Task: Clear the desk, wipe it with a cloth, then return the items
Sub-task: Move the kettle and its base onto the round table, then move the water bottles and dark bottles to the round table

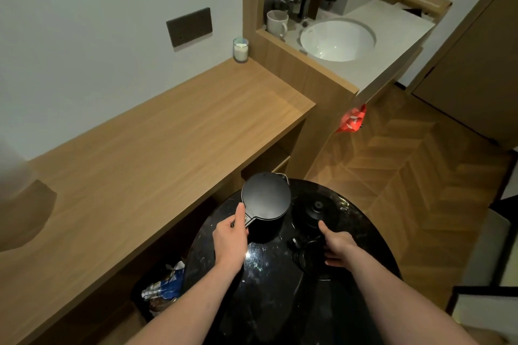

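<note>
A black electric kettle (266, 199) stands on a round black table (266, 288) in front of me. My left hand (231, 241) grips the kettle's handle, thumb lying along its top. The kettle's round black base (316, 211) sits to the right of the kettle on the same table. My right hand (337, 246) hovers just in front of that base, over the coiled black cord (301, 253), thumb pointing forward and fingers loosely bent; it holds nothing. The long wooden desk (157, 148) lies to the left, with a glass candle (240, 49) at its far corner.
A wooden partition (308, 75) separates the desk from a white sink counter (337, 39) with a white mug (277, 23). A bin with wrappers (162, 288) stands under the desk. A red bag (352, 119) hangs by the partition. Herringbone floor spreads to the right.
</note>
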`<state>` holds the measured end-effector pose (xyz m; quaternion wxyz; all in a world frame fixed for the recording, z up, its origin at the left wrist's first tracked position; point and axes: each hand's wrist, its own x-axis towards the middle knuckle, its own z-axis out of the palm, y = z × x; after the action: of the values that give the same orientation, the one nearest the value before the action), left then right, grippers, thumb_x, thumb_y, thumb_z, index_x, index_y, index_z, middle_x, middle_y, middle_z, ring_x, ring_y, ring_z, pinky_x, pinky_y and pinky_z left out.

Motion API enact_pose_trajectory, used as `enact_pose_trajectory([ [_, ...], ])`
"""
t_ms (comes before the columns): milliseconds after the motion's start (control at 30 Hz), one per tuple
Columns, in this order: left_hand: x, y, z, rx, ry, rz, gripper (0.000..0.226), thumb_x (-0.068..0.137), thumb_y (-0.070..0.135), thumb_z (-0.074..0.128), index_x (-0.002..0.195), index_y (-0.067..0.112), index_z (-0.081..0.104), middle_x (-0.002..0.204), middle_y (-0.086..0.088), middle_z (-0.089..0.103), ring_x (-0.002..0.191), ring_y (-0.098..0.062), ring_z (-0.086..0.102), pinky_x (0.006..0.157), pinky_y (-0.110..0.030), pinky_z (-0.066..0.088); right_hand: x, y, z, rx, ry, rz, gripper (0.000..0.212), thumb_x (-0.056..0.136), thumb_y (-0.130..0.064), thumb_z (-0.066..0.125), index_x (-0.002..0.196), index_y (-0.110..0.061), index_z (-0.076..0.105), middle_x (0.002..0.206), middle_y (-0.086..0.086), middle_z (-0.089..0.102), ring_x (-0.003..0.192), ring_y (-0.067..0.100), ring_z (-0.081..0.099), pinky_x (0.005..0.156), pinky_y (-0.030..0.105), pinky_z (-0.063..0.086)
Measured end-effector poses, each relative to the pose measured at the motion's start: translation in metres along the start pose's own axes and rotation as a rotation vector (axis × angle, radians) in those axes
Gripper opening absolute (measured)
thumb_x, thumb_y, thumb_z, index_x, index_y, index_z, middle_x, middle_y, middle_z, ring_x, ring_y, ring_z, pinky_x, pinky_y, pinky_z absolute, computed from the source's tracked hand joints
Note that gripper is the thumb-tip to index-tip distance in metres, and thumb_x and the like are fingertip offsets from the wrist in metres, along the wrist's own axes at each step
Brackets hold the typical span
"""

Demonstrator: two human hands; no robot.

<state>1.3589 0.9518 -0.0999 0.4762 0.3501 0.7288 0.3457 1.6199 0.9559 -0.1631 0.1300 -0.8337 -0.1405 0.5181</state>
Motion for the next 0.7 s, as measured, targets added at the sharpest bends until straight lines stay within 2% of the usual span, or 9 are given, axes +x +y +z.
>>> enact_pose_trajectory([
  [67, 0.002, 0.000, -0.001, 0.036, -0.026, -0.010, 0.075, 0.099, 0.066, 0.042, 0.072, -0.001, 0.062, 0.064, -0.013, 0.064, 0.060, -0.008, 0.063, 0.068, -0.038, 0.049, -0.004, 0.004, -0.003, -0.101, 0.001, -0.011, 0.057, 0.090, -0.068, 0.063, 0.098, -0.011, 0.062, 0.106, 0.009, 0.068, 0.094, 0.028, 0.067, 0.079, 0.043, 0.062],
  [133, 0.001, 0.002, -0.002, 0.071, -0.038, -0.007, 0.074, 0.098, 0.070, 0.040, 0.086, 0.004, 0.072, 0.076, -0.011, 0.072, 0.075, -0.017, 0.069, 0.077, -0.040, 0.053, -0.008, 0.006, -0.005, -0.170, 0.014, -0.014, 0.057, 0.090, -0.066, 0.064, 0.101, -0.009, 0.062, 0.110, 0.010, 0.069, 0.091, 0.028, 0.068, 0.077, 0.042, 0.062],
  [233, -0.006, 0.008, -0.008, 0.111, -0.011, 0.018, 0.066, 0.096, 0.070, 0.043, 0.090, 0.010, 0.068, 0.071, -0.006, 0.063, 0.072, -0.021, 0.062, 0.074, -0.038, 0.050, -0.014, 0.008, -0.004, -0.250, 0.068, -0.057, 0.057, 0.095, -0.057, 0.064, 0.117, -0.005, 0.064, 0.112, 0.013, 0.068, 0.088, 0.027, 0.068, 0.070, 0.039, 0.063],
  [300, -0.012, 0.005, -0.015, 0.156, -0.003, 0.055, 0.054, 0.091, 0.074, 0.048, 0.096, 0.023, 0.066, 0.082, 0.006, 0.064, 0.077, -0.019, 0.065, 0.080, -0.040, 0.055, -0.020, 0.012, -0.003, -0.294, 0.083, -0.098, 0.055, 0.095, -0.056, 0.064, 0.121, -0.007, 0.064, 0.113, 0.013, 0.067, 0.094, 0.028, 0.067, 0.071, 0.040, 0.064],
  [367, -0.024, 0.000, -0.023, 0.194, -0.020, 0.082, 0.052, 0.087, 0.077, 0.051, 0.116, 0.035, 0.063, 0.114, 0.008, 0.064, 0.098, -0.026, 0.070, 0.092, -0.049, 0.058, -0.028, 0.020, -0.004, -0.354, 0.095, -0.177, 0.053, 0.094, -0.056, 0.064, 0.123, -0.012, 0.064, 0.122, 0.012, 0.066, 0.104, 0.030, 0.066, 0.077, 0.041, 0.064],
  [400, -0.032, -0.002, -0.027, 0.207, -0.041, 0.095, 0.053, 0.090, 0.072, 0.053, 0.128, 0.036, 0.060, 0.130, 0.008, 0.060, 0.113, -0.028, 0.066, 0.100, -0.050, 0.054, -0.033, 0.026, -0.005, -0.384, 0.103, -0.229, 0.054, 0.093, -0.055, 0.065, 0.128, -0.014, 0.061, 0.127, 0.011, 0.065, 0.109, 0.030, 0.064, 0.083, 0.041, 0.063],
  [467, -0.056, -0.004, -0.038, 0.221, -0.082, 0.123, 0.055, 0.098, 0.053, 0.058, 0.148, 0.032, 0.049, 0.151, 0.006, 0.048, 0.139, -0.020, 0.048, 0.116, -0.044, 0.040, -0.049, 0.040, -0.008, -0.459, 0.106, -0.340, 0.063, 0.092, -0.054, 0.066, 0.141, -0.017, 0.053, 0.137, 0.009, 0.061, 0.121, 0.030, 0.061, 0.100, 0.042, 0.054],
  [567, -0.103, -0.014, -0.066, 0.294, -0.136, 0.176, 0.065, 0.100, 0.040, 0.062, 0.158, 0.031, 0.035, 0.162, 0.008, 0.036, 0.150, -0.015, 0.032, 0.123, -0.041, 0.029, -0.091, 0.063, -0.012, -0.564, 0.013, -0.528, 0.076, 0.093, -0.049, 0.068, 0.156, -0.018, 0.039, 0.152, 0.009, 0.048, 0.137, 0.028, 0.050, 0.112, 0.037, 0.043],
  [700, -0.173, -0.039, -0.114, 0.388, -0.139, 0.193, 0.065, 0.098, 0.045, 0.063, 0.156, 0.038, 0.034, 0.165, 0.011, 0.027, 0.152, -0.013, 0.025, 0.124, -0.047, 0.029, -0.143, 0.092, -0.014, -0.627, -0.090, -0.718, 0.083, 0.094, -0.046, 0.069, 0.162, -0.023, 0.028, 0.165, 0.004, 0.029, 0.150, 0.022, 0.034, 0.121, 0.033, 0.028],
])
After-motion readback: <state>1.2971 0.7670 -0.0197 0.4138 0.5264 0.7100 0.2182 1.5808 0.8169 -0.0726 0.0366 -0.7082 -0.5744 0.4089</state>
